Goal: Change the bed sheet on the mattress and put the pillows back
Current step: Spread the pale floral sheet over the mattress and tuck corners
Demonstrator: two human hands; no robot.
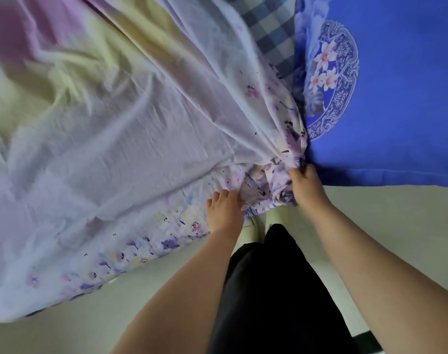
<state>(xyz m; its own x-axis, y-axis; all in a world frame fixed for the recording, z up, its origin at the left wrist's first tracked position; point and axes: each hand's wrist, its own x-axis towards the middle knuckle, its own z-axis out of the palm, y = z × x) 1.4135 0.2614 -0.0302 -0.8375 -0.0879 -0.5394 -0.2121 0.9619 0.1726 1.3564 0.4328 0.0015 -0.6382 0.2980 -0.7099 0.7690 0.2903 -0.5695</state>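
1. The pale floral bed sheet (110, 139) is lying crumpled over most of the bed, reaching from the bed's left side to its near edge, where its printed border of purple and pink flowers is hanging over the side. Its upper part is blurred, washing from pink to yellow.
2. The blue sheet (401, 98) is covering the right part of the bed up to the near edge, lying flat and showing a round ornamental medallion with pink flowers beside the gathered floral cloth.
3. The floor (64, 328) is showing pale along the bed's near edge, with the person's dark trousers (268, 290) and light footwear (251, 228) standing just below the hands.
4. A blue and white checked cloth (271, 34) is peeking out at the far side of the bed, between the floral sheet and the blue one.
5. The right hand (306, 186) is gripping a bunched fold of the floral sheet at the bed's near edge, its fingers curled into the cloth where the folds are converging.
6. The left hand (224, 209) is resting on the floral sheet's border just beside the right hand, fingers bent against the cloth; whether they are pinching it cannot be told.
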